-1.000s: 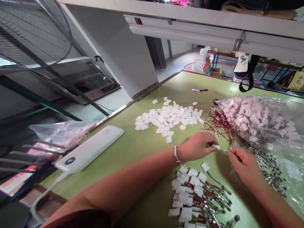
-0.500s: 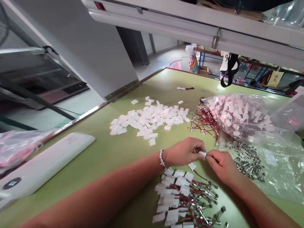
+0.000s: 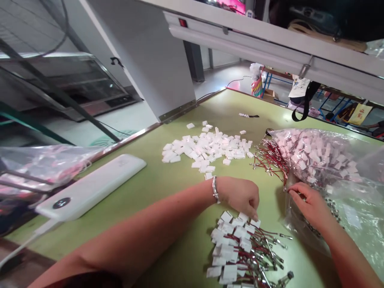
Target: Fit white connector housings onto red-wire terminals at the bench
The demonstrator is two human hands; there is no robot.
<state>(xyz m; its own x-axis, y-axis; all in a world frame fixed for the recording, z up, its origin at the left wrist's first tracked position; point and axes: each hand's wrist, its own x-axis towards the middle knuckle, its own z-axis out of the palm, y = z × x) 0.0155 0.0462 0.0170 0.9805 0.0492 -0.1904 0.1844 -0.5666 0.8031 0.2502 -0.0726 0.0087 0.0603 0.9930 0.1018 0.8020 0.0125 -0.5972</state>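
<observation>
Two hands at work, fingers first. Fingertips of my left hand point(image 3: 238, 195) point down and touch a white housing point(image 3: 255, 223) on the far edge of the wired pile point(image 3: 240, 248), a heap of white housings with red leads and metal terminals. Whether those fingers pinch the housing or merely press on it, I cannot tell. Fingers of my right hand point(image 3: 309, 205) lie loose and half-extended, grasping nothing visible. The index tip meets the near ends of the red wires point(image 3: 270, 160), and the palm rests on clear plastic.

- Right hand: right of the wired pile, apart from it.
- Left wrist: a metal bracelet point(image 3: 214, 189), just beyond the pile's left corner.
- Red wires: a fanned bundle beyond the wired pile and to its right, running into the mouth of the clear bag point(image 3: 321, 156), which is stuffed with white pieces.
- Loose white housings point(image 3: 210, 148): a flat heap beyond the wired pile, well apart from it.
- White power bank point(image 3: 93, 186): far to the left of the wired pile, near the table edge, with a cable point(image 3: 21, 246) leaving its near end.
- Second plastic bag point(image 3: 45, 160): further left again, past the table edge.
- Green table point(image 3: 168, 200): bears the wired pile and all else named, save the second bag.
</observation>
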